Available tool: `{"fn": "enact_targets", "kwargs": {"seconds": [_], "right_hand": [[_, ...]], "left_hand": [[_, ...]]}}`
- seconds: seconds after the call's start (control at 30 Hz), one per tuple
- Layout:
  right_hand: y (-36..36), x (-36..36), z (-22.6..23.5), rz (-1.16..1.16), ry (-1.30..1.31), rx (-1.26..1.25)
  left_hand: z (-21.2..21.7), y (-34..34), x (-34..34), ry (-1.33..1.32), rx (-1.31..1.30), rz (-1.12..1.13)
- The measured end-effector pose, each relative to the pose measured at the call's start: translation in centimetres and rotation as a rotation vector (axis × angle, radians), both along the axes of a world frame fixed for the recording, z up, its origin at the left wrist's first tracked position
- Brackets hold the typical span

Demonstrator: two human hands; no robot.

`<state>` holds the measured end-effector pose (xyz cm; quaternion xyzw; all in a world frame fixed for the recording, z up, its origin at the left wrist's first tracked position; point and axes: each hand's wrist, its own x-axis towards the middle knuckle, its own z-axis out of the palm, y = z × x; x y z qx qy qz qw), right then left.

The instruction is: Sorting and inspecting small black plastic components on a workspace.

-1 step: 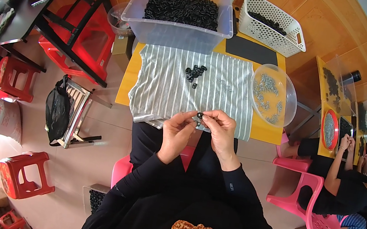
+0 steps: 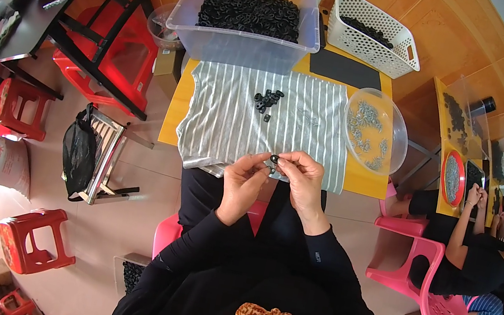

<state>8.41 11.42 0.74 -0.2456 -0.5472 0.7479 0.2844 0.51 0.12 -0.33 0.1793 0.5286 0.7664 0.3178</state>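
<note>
My left hand [image 2: 243,184] and my right hand [image 2: 302,184] meet just off the near edge of the table, fingertips almost touching. Between the thumb and finger of the right one is a small black part [image 2: 274,159] with a hole in it. The left fingers are pinched closed beside it; something small and greyish shows at their tips, too small to name. Beyond the hands lies a grey-and-white striped cloth [image 2: 219,111], with a little pile of similar black parts [image 2: 267,101] on it. To the right stands a round clear tub [image 2: 397,139] of small silvery metal pieces [image 2: 367,117].
A large clear bin [image 2: 237,50] full of black parts stands at the back, beside a white perforated basket [image 2: 385,54]. Left are a black-framed table [image 2: 105,17], a folding stool [image 2: 104,162] with a black bag and a red stool [image 2: 38,241]. A co-worker [image 2: 477,258] sits at right.
</note>
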Motion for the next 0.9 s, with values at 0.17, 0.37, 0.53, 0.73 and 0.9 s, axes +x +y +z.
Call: {"fn": "enact_targets", "kwargs": {"seconds": [0.17,0.37,0.53,0.73,0.9], "right_hand": [[-0.1,0.0,-0.1,0.0,-0.023,0.08],[-0.2,-0.1,0.2,-0.01,-0.039,0.123],[-0.3,0.1,0.2,0.049,-0.062,0.206],[-0.4,0.2,-0.1,0.073,-0.046,0.211],[-0.7,0.5,0.6,0.137,0.021,0.226]], "left_hand": [[0.0,0.1,0.1,-0.014,-0.004,0.019],[0.1,0.1,0.1,0.019,-0.007,0.029],[0.1,0.0,0.0,0.017,-0.018,0.033],[-0.1,-0.1,-0.2,-0.051,0.008,0.01],[0.0,0.1,-0.1,-0.084,0.041,0.03]]}}
